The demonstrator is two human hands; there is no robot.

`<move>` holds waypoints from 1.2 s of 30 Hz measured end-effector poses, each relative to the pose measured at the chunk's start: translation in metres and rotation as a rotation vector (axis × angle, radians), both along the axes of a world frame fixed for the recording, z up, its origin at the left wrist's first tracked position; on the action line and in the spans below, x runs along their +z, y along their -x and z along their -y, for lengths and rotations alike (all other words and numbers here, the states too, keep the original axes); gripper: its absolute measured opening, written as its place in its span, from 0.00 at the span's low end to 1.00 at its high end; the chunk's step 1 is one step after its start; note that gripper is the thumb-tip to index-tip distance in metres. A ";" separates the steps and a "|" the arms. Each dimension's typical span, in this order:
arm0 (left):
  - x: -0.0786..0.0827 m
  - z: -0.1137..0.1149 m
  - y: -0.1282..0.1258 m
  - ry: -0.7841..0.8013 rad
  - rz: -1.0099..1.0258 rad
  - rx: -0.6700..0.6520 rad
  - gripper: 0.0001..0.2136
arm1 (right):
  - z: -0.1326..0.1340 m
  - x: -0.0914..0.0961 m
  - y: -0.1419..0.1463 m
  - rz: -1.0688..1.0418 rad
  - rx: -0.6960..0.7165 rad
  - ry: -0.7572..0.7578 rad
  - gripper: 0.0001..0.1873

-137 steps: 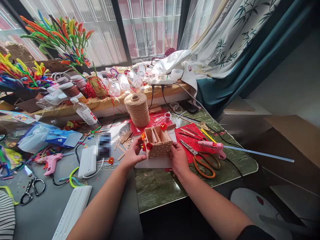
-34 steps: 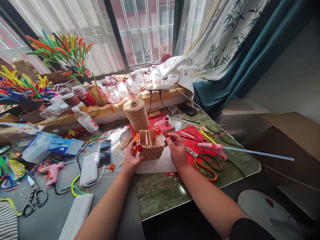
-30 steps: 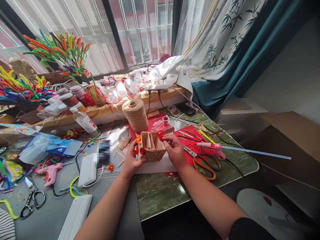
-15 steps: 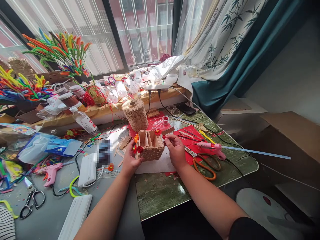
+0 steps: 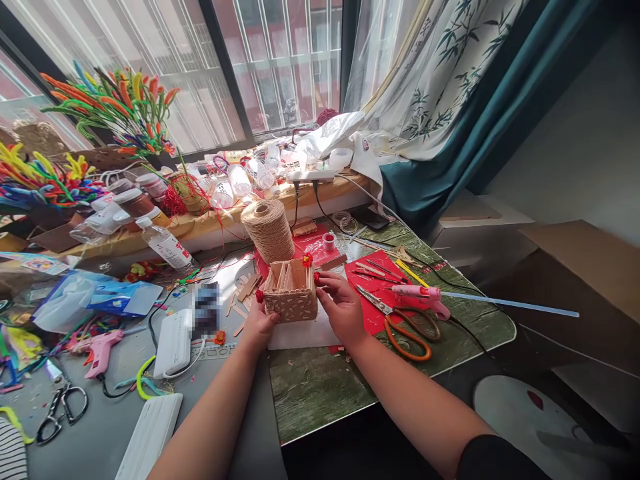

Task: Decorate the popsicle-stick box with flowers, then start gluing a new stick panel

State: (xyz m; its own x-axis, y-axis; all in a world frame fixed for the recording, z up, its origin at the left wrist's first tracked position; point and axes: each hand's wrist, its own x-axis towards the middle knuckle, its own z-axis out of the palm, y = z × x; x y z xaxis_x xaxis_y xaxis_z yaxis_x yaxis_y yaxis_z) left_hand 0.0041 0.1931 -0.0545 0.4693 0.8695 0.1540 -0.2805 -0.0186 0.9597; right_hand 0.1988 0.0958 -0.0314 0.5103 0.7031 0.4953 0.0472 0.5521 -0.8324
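- The stick box sits between both hands over the white sheet, just in front of the twine spool. I cannot tell whether its base rests on the sheet.
- The left hand has its fingers wrapped round the box's lower left corner. Too hard a squeeze there could bow or pop a glued stick, since the walls look like thin slats joined edge to edge.
- The right hand has thumb and forefinger pinched on the small red flower at the near right corner. If the bond is soft, a pull or twist would likely peel the flower off or leave it crooked (any glue there cannot be seen).
- The other red flower, on the left corner, lies just above the left hand's fingers. A shifted grip could crush it or knock it loose.
- The flower at the back corner stands close to the spool, so pushing the box away could rub it against the twine.
- The glue gun and the scissors lie near the right wrist on the table. A careless sweep of that arm could snag the gun's cord or strike its nozzle.
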 end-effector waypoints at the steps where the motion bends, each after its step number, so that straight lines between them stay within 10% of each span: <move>1: -0.001 0.000 0.000 0.002 -0.009 -0.006 0.43 | 0.000 -0.001 0.000 -0.001 0.001 -0.009 0.10; 36: -0.003 -0.003 -0.001 -0.131 -0.040 0.032 0.46 | 0.013 0.004 0.009 0.005 0.004 -0.058 0.08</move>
